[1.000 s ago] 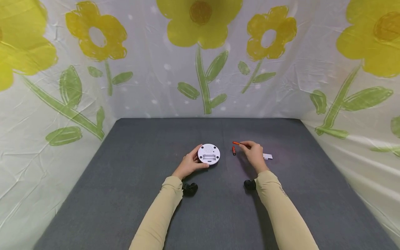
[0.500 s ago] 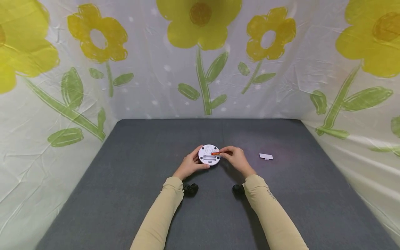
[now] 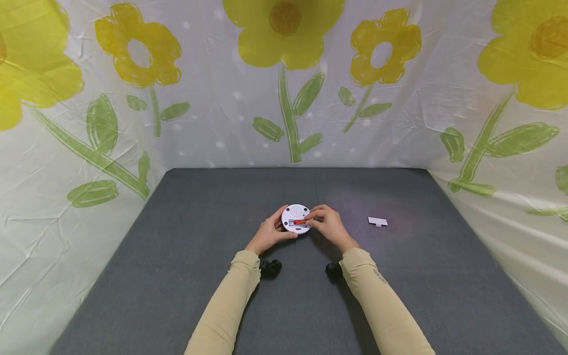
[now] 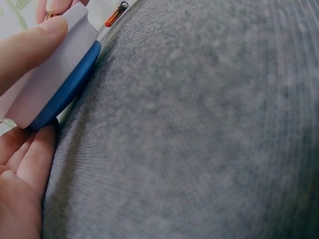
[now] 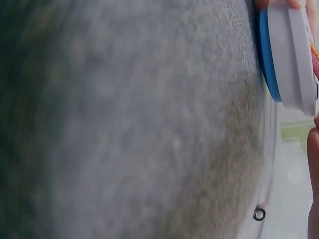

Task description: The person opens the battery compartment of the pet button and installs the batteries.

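Note:
A round white device [image 3: 296,213] with speaker holes, dark feet and a battery compartment faces up in the head view; its lower side shows blue in the left wrist view. My left hand [image 3: 268,232] grips it from the left, thumb on the near rim and fingers round the far side. At the compartment, my right hand [image 3: 328,226] pinches the right end of a red-orange battery [image 3: 299,222], which lies lengthwise over the slot. A second battery [image 4: 116,15] rests on the table beyond the device, mostly hidden behind my right hand in the head view.
To the right of my right hand lies a small white battery cover [image 3: 377,221] with a tab. The dark grey table [image 3: 213,207] meets a flower-printed curtain [image 3: 213,123] at its back and sides.
My right hand has brought one battery leftward from beside the second battery, over the device, and lowered it to the compartment. The left hand keeps its hold on the device in place.

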{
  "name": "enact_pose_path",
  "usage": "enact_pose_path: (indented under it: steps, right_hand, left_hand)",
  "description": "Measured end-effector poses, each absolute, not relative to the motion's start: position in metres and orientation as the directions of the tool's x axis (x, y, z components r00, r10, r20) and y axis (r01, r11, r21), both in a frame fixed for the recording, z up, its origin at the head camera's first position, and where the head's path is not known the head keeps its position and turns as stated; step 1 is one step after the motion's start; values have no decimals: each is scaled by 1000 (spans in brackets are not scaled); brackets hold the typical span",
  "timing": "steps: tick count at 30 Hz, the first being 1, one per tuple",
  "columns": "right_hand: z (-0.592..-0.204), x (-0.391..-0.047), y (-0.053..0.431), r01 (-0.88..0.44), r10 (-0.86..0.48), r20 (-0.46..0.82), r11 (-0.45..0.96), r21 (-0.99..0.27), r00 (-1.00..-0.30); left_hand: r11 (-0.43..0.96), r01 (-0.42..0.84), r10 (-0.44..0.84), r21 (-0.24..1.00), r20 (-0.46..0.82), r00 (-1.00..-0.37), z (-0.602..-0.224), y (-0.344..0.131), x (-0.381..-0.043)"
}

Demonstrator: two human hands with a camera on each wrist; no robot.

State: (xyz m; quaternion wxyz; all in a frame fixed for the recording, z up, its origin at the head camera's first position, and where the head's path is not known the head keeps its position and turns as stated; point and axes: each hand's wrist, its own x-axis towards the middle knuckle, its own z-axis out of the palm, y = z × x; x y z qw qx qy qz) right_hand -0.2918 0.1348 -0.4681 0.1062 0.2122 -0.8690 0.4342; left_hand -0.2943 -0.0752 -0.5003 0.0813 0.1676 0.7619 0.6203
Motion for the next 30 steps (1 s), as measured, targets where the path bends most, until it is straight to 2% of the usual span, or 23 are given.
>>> enact_pose_path:
  steps: [8,16,25,30]
  right_hand:
    - [-465,-291,128,-431,-260,344,584,-688,-902]
    - [-465,-292,127,-384,-242,298,599,-703,-923]
    - [-466,-291,133,-353,-215,280,536,-767,-935]
    - [-465,-294,133,-259,-180,192,532,-806,-965]
  left_hand:
    - [176,162,366,971,88,-927,-499,-75,-293]
    - [168,158,409,973,77,-909,-472,-78,-279]
    - [154,153,364,976,87,-927,-502,-77,-294]
    - [147,193,362,970,129,-923,-504,-77,-295]
